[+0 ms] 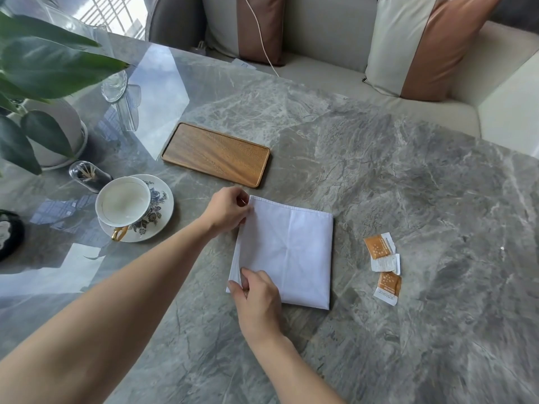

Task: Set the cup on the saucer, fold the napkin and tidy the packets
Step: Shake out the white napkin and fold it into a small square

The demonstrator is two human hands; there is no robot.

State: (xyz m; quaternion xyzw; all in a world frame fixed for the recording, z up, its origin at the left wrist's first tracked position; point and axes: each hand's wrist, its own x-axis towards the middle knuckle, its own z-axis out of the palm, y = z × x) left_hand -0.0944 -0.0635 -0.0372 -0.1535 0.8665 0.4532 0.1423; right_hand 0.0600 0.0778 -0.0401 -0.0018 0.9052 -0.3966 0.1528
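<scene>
A white napkin [287,252] lies folded into a rough square on the marble table. My left hand [229,209] pinches its far left corner. At the near left corner, my right hand [256,298] grips the layered edge. A white cup [124,201] with a gold handle stands on a floral saucer [162,205] to the left. Three packets lie to the right of the napkin: an orange one [378,246], a white one [385,263] and another orange one [388,288].
A wooden tray [215,154] sits beyond the napkin. A potted plant [43,91], a glass toothpick holder [87,174] and clear glassware [119,88] stand at the far left. A dark object [8,234] is at the left edge. A cushioned sofa [350,53] borders the far side.
</scene>
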